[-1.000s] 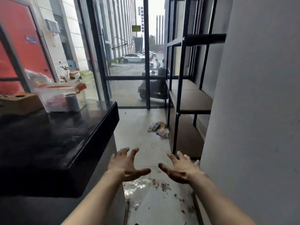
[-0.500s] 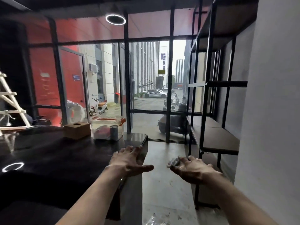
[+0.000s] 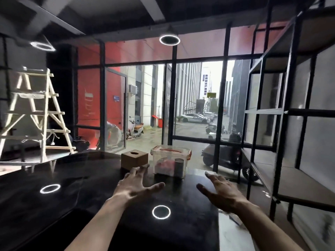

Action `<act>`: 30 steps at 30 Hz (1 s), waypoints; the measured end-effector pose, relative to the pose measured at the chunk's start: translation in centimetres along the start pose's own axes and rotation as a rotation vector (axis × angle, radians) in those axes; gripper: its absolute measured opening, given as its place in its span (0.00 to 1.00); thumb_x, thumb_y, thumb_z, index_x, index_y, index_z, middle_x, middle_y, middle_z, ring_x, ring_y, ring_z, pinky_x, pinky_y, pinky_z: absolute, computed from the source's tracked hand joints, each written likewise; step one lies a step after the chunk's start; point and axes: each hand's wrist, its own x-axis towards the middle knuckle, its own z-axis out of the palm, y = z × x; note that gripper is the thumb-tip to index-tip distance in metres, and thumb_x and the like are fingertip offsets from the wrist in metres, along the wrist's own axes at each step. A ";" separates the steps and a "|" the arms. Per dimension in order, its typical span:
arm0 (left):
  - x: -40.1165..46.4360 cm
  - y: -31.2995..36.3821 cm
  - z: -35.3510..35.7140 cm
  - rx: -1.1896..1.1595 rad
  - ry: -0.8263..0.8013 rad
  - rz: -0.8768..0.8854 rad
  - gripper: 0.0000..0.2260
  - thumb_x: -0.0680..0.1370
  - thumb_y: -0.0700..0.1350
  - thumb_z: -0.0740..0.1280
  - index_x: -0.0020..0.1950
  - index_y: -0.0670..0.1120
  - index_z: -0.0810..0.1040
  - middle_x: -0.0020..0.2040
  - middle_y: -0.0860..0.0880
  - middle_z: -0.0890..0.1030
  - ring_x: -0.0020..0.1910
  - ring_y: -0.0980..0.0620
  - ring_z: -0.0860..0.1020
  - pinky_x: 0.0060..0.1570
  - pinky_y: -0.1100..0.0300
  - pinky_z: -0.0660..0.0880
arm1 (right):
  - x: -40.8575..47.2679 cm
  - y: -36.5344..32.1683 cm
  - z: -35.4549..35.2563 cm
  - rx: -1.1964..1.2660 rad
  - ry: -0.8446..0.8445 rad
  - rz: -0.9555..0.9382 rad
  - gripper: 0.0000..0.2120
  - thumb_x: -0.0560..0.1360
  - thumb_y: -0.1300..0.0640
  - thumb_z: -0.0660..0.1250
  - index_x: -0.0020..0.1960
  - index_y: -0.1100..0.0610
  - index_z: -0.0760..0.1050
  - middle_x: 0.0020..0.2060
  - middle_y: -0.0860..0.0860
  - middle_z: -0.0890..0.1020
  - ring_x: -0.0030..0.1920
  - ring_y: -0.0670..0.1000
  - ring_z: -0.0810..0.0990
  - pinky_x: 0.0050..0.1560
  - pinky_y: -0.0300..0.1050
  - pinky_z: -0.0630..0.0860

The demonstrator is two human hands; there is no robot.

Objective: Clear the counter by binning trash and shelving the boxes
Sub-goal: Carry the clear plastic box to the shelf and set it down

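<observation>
On the far part of the glossy black counter (image 3: 72, 196) stand a brown cardboard box (image 3: 134, 159) with a round hole in its top and, to its right, a clear plastic storage box (image 3: 170, 163) with an orange-clipped lid and items inside. My left hand (image 3: 137, 185) hovers over the counter just in front of both boxes, fingers spread, holding nothing. Over the counter's right end, my right hand (image 3: 220, 192) is also open and empty, a little right of the clear box.
A black metal shelving unit (image 3: 282, 180) with brown boards runs along the right wall. A wooden stepladder (image 3: 39, 115) stands at the far left. Glass walls and a glass door lie behind the counter, with scooters outside. Ceiling ring lights reflect on the counter.
The view has lifted and swung left from the floor and shelf to the counter. Both open hands have moved from above the floor to over the counter, closer to the two boxes.
</observation>
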 end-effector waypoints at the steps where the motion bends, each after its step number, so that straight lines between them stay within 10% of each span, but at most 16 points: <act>1: 0.7 -1.0 -0.5 -0.070 0.016 -0.002 0.48 0.62 0.80 0.61 0.78 0.65 0.50 0.81 0.47 0.55 0.78 0.40 0.59 0.74 0.37 0.60 | 0.9 -0.9 0.5 0.022 0.023 -0.005 0.50 0.63 0.17 0.45 0.79 0.41 0.52 0.80 0.49 0.56 0.79 0.55 0.57 0.77 0.58 0.58; 7: 5.6 -4.2 -0.6 -0.526 0.055 0.001 0.53 0.53 0.82 0.65 0.75 0.67 0.58 0.78 0.45 0.61 0.74 0.40 0.66 0.70 0.40 0.68 | 6.0 -4.1 2.2 0.186 0.075 -0.016 0.41 0.72 0.26 0.54 0.80 0.45 0.53 0.80 0.50 0.58 0.79 0.53 0.58 0.76 0.55 0.57; 14: 13.7 -4.3 0.2 -1.048 0.074 -0.049 0.40 0.71 0.68 0.68 0.78 0.55 0.60 0.68 0.49 0.72 0.53 0.54 0.76 0.49 0.60 0.73 | 14.3 -4.3 2.8 0.465 0.156 0.001 0.36 0.77 0.34 0.58 0.79 0.48 0.57 0.78 0.53 0.63 0.77 0.55 0.61 0.73 0.50 0.59; 21: 22.9 -5.2 1.6 -1.085 0.063 -0.082 0.58 0.53 0.80 0.68 0.79 0.59 0.58 0.79 0.50 0.63 0.76 0.43 0.63 0.72 0.40 0.60 | 23.5 -2.4 4.5 0.766 0.188 0.116 0.49 0.65 0.21 0.58 0.79 0.46 0.57 0.79 0.51 0.61 0.78 0.56 0.60 0.76 0.59 0.59; 27: 28.3 -5.0 4.5 -1.138 -0.006 -0.121 0.52 0.61 0.73 0.69 0.80 0.53 0.57 0.79 0.45 0.63 0.76 0.41 0.63 0.66 0.46 0.64 | 28.1 -0.4 6.6 0.880 0.168 0.260 0.58 0.55 0.15 0.57 0.78 0.42 0.54 0.78 0.52 0.65 0.73 0.60 0.68 0.69 0.67 0.68; 30: 30.7 -5.3 5.9 -1.163 -0.051 -0.157 0.46 0.68 0.66 0.71 0.80 0.52 0.56 0.77 0.41 0.66 0.71 0.42 0.69 0.58 0.51 0.66 | 28.4 -1.5 6.9 0.977 0.143 0.320 0.48 0.66 0.24 0.64 0.79 0.43 0.53 0.77 0.55 0.64 0.70 0.62 0.70 0.62 0.65 0.75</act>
